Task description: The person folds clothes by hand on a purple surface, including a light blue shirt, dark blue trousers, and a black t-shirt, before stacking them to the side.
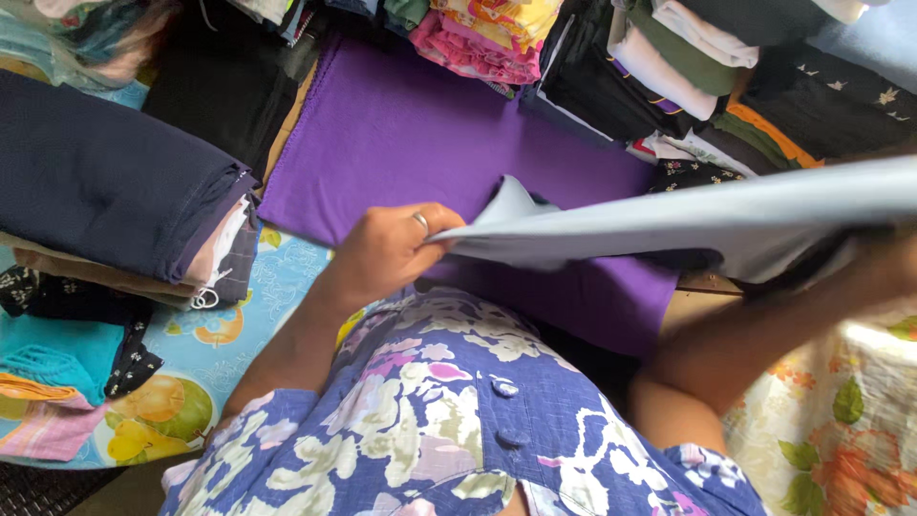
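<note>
Here both arms stretch the pale blue cloth [688, 225], left hand [387, 253] grip pinching its edge.

Blue floral dress [449, 420] w/ buttons, ring [420, 221]

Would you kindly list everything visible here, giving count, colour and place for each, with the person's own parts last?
light blue cloth: one, pale blue, stretched between both hands at centre right
purple cloth: one, purple, lying flat at centre
folded stack: one, navy on top, at left
pink ruffled garment: one, pink, top centre
folded clothes pile: several, black, white, green, top right
fruit-print sheet: one, light blue with fruit, lower left
floral cloth: one, cream with orange flowers, lower right
ring: one, silver, on left hand
left hand: pinching the cloth's edge
right hand: blurred, under the cloth at right edge
</note>
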